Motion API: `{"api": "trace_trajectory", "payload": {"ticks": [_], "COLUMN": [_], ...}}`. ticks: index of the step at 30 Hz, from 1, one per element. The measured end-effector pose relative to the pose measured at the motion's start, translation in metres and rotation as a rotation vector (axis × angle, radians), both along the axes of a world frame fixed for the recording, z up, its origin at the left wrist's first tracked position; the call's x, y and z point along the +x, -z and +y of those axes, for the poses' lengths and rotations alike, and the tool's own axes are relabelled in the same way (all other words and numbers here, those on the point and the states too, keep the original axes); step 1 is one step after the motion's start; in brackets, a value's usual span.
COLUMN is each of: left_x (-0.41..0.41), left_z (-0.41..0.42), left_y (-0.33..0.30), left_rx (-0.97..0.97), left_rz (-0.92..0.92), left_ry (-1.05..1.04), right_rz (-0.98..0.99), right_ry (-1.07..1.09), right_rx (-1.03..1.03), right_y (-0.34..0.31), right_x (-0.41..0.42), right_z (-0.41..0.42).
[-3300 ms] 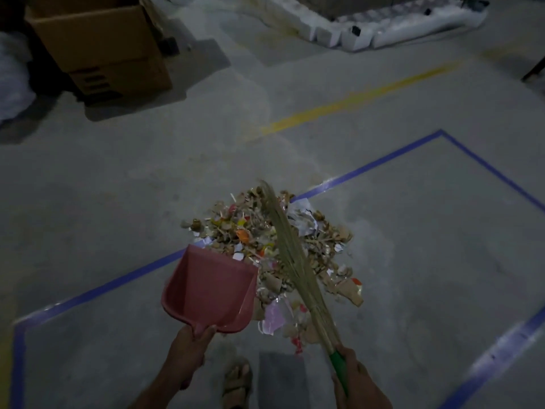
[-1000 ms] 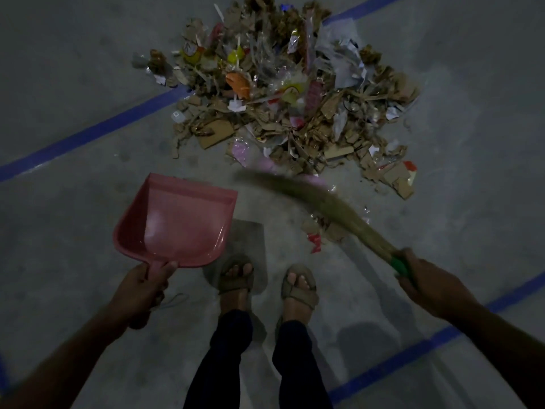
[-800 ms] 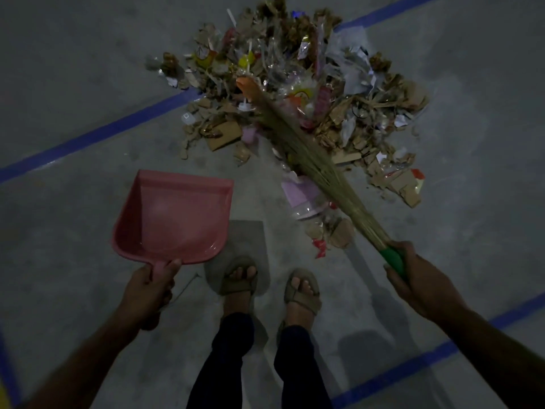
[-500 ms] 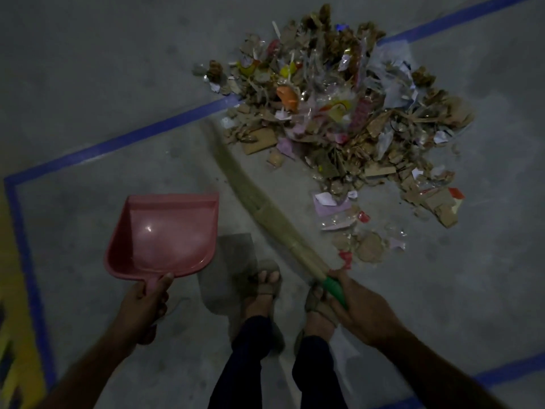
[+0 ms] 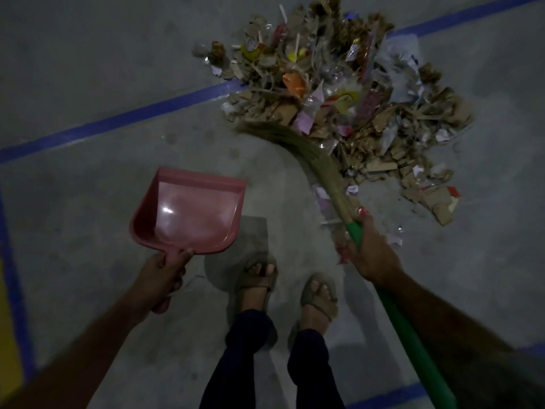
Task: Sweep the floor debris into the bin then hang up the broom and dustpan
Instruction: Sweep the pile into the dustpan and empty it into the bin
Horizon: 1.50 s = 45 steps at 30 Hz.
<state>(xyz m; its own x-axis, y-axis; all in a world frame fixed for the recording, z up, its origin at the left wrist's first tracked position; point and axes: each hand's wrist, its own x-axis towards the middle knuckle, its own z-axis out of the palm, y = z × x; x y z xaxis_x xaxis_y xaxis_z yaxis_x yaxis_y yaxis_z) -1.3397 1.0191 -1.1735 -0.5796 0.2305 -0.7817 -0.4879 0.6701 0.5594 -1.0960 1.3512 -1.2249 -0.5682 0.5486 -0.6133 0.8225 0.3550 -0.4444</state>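
Seen from above, looking down at a dim grey concrete floor (image 5: 88,69) marked with blue tape lines (image 5: 118,122). Left hand (image 5: 162,273) curled round the handle of a pink plastic dustpan (image 5: 191,211), held empty, mouth facing the heap but well apart from it. Right hand (image 5: 368,252) wrapped round the green handle of a straw-bristled broom (image 5: 318,163), near where handle meets bristles. Half a second before, bristles trailed out to the left of the heap; now swung back right, tips bent against the near left edge of the pile of torn cardboard, paper and plastic wrappers (image 5: 354,98). Loose scraps from the near side pulled closer to the main heap, though a few bits remained by the broom handle. Sandalled feet (image 5: 256,278) just below the dustpan. Judged as gathering only: nothing yet in the dustpan, no bin in view, so scooping, emptying and hanging up all remained undone.
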Motion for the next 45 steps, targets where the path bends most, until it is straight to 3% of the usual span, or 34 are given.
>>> {"api": "trace_trajectory", "payload": {"ticks": [5, 12, 16, 20, 25, 37, 45], "left_x": [0.004, 0.0, 0.013, 0.027, 0.035, 0.021, 0.004], "left_z": [0.035, 0.047, 0.061, 0.078, 0.099, 0.13, 0.144], "left_y": [0.002, 0.01, 0.014, 0.022, 0.023, 0.019, -0.001], "left_rx": [0.035, 0.034, 0.027, 0.037, 0.064, 0.0, -0.027], "left_rz": [-0.001, -0.04, -0.026, -0.019, -0.019, 0.01, -0.003], "left_ry": [0.016, 0.081, 0.143, 0.15, 0.161, 0.215, 0.242], "right_rz": [-0.012, -0.465, -0.645, -0.45, -0.123, -0.054, 0.024], "right_ry": [-0.123, -0.459, -0.495, -0.327, -0.161, -0.002, 0.128], "right_rx": [0.049, -0.034, 0.039, 0.178, 0.172, 0.013, 0.03], "right_y": [-0.049, -0.085, -0.068, -0.048, -0.051, -0.073, -0.074], "right_x": [0.096, 0.255, 0.262, 0.207, 0.155, 0.201, 0.168], "right_z": [0.02, 0.044, 0.079, 0.111, 0.114, 0.032, -0.005]}}
